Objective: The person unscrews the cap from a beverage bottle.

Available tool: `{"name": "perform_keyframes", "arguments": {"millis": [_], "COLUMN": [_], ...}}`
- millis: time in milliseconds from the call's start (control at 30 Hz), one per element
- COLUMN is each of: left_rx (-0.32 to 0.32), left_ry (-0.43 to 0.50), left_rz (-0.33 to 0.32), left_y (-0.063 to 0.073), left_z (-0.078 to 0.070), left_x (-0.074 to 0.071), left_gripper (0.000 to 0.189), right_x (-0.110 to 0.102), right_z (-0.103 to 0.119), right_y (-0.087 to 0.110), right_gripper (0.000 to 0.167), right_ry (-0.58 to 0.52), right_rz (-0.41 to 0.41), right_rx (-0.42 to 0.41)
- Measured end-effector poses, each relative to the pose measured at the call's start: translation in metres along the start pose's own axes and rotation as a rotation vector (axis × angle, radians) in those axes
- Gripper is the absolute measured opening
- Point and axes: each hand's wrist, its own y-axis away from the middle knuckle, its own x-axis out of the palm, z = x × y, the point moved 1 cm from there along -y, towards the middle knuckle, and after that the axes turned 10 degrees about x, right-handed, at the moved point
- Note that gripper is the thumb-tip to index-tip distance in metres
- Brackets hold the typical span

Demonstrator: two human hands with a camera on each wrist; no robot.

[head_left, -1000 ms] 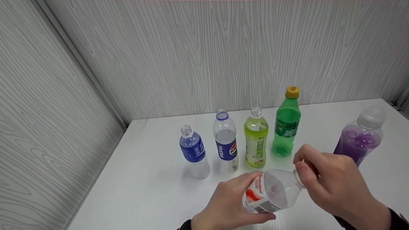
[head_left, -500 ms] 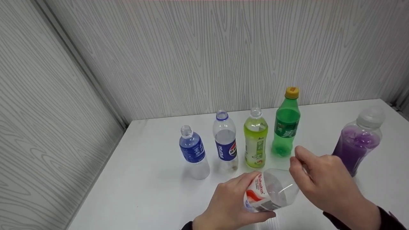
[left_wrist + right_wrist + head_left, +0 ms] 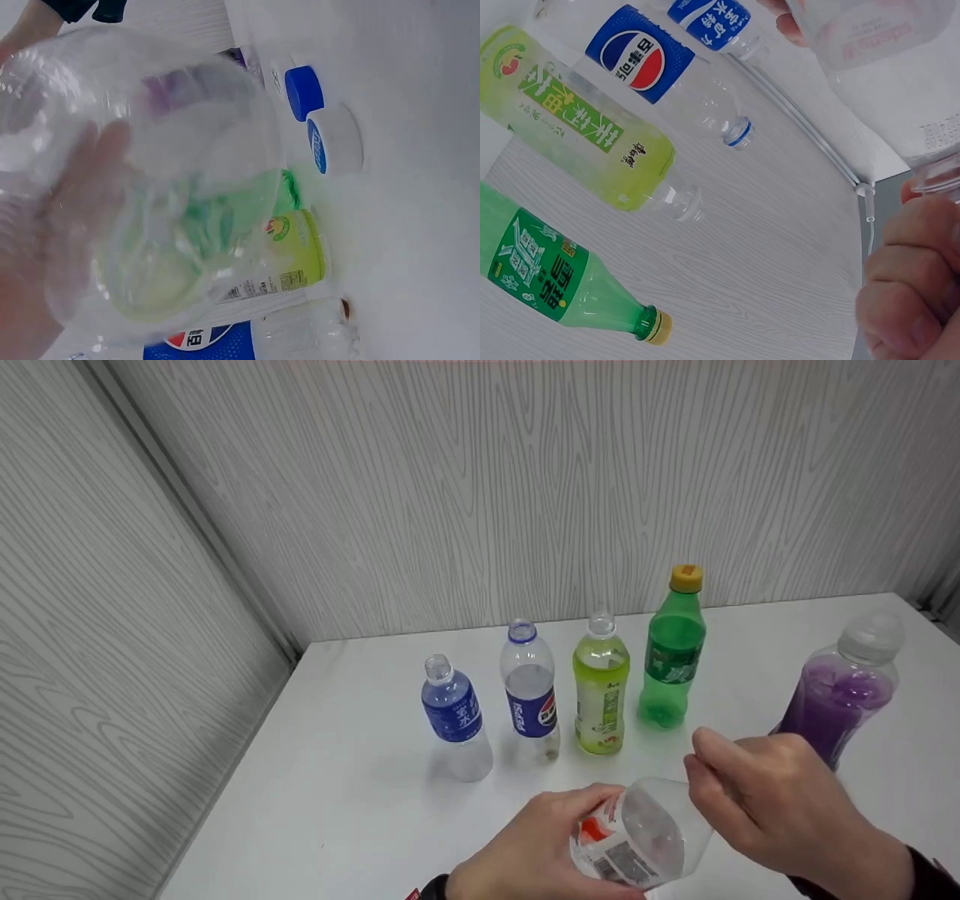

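My left hand [image 3: 536,847] grips a clear plastic water bottle [image 3: 664,829] with a red-and-white label. The bottle is tilted, its neck pointing up and to the right. At that neck my right hand [image 3: 780,799] has its fingers curled round the top; in the right wrist view the curled fingers [image 3: 911,274] cover the mouth end, so any cap is hidden. Through the clear bottle, the left wrist view shows blurred colours of other bottles. On the white tabletop there, a blue cap [image 3: 304,93] and a white cap [image 3: 337,139] lie side by side.
Behind the hands stand a blue-labelled bottle [image 3: 454,712], a Pepsi bottle [image 3: 531,705], a yellow-green tea bottle [image 3: 601,697] and a green bottle with yellow cap [image 3: 675,652]. At right is a purple-filled bottle [image 3: 844,690]. Wood-grain panels [image 3: 480,487] enclose the white table [image 3: 337,810].
The held bottle and my left hand have come slightly lower, nearer to me. My right hand has turned at the bottle's neck and shifted a little. The standing bottles stay put.
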Motion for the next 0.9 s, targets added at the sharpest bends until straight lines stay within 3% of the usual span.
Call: {"name": "perform_keyframes", "arguments": {"millis": [133,267,400,533,667,800,900], "left_rx": [-0.019,-0.02,-0.05,-0.063,-0.009,0.043,0.059], "left_ry": [0.097,0.062,0.037,0.014,-0.168,-0.397,-0.414], "left_rz": [0.068,0.031,-0.011,-0.077,-0.167,-0.21,-0.207], "left_y": [0.0,0.0,0.001,0.0,-0.002,-0.003,-0.003], "left_z": [0.001,0.001,0.0,-0.003,-0.003,-0.002,-0.001], "left_x": [-0.001,0.0,0.001,0.003,0.007,0.011,0.011], "left_gripper": [0.061,0.062,0.063,0.066,0.07,0.075,0.075], "right_x": [-0.003,-0.003,-0.005,-0.008,-0.008,-0.004,-0.004], "right_z": [-0.003,-0.005,-0.005,-0.005,-0.001,0.003,0.004], "right_y": [0.001,0.0,0.001,0.002,0.0,-0.004,-0.005], "right_gripper": [0.026,0.021,0.014,0.015,0.008,0.017,0.021], "right_ry": [-0.031,-0.023,0.016,0.06,0.115,0.175,0.175], "right_rz": [0.014,0.015,0.036,0.052,0.067,0.089,0.091], "right_rx": [-0.128,-0.138,-0.029,0.17,0.335,0.363,0.331]}}
